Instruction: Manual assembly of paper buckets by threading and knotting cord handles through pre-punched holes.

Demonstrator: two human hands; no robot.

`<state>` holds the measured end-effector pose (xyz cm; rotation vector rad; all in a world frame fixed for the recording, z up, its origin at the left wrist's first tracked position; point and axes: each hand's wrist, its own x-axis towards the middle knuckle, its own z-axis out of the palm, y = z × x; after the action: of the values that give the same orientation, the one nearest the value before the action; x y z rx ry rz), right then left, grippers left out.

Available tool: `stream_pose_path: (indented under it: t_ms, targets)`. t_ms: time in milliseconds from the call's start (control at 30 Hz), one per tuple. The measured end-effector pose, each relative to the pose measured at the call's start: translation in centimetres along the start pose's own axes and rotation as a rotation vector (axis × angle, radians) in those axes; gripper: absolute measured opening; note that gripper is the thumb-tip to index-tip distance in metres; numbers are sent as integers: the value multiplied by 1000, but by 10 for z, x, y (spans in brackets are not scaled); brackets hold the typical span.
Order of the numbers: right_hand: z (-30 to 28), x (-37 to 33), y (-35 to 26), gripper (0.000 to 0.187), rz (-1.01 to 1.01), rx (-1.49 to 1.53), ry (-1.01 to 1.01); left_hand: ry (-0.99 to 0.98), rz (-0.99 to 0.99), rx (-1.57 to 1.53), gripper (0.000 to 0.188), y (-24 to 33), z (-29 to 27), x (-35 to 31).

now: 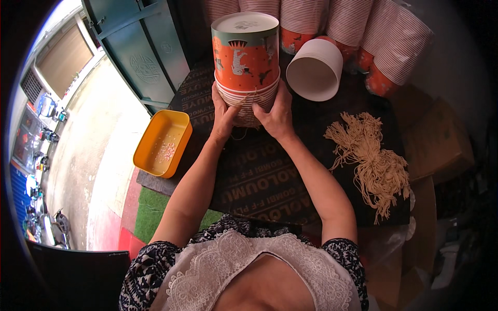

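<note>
I am holding a stack of orange tubs (246,67) at twelve o'clock, on the far side of the tabletop (254,192). The tubs are nesting upside down: the white base of the outermost one is facing up, the mouths are pointing down, and the long axis is running upright, with the pale rims crowding together at the lower end. My left hand (223,113) is gripping the rims from the seven o'clock side and my right hand (275,115) from the five o'clock side, palms facing each other and the thumbs turning in toward the middle. A thin strand (248,96) is crossing the rims beside my thumbs; I cannot tell whether I am pinching it, since my other fingers are mostly hiding behind the stack. My arms are reaching out almost straight, the left rising from between seven and eight o'clock, the right from four, and converging at the wrists. At one o'clock a single tub (314,70) is lying on its side, its white mouth pointing toward me, in front of wrapped stacks (348,20). A bundle of beige strings (381,165) is sprawling at three o'clock, and a yellow tray (174,123) is sitting at nine, holding small pale bits.
</note>
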<state>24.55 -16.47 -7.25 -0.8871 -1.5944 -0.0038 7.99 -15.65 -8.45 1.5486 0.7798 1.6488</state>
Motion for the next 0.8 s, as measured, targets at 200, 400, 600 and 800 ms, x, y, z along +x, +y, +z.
stream_pose_path:
  t_ms: [200,400,600,800]
  targets:
    - [1,-3,9,92,41,25,-63,-30,18,5,102,6,3,2]
    - [-5,1,2,84,62,73,-51,-28,8,3,105,0,-4,1]
    - [-17,11,15,64,90,200,-59,4,7,8,110,4,-2,0]
    - [-17,11,12,60,-53,34,-88,-38,-5,-8,118,14,2,2]
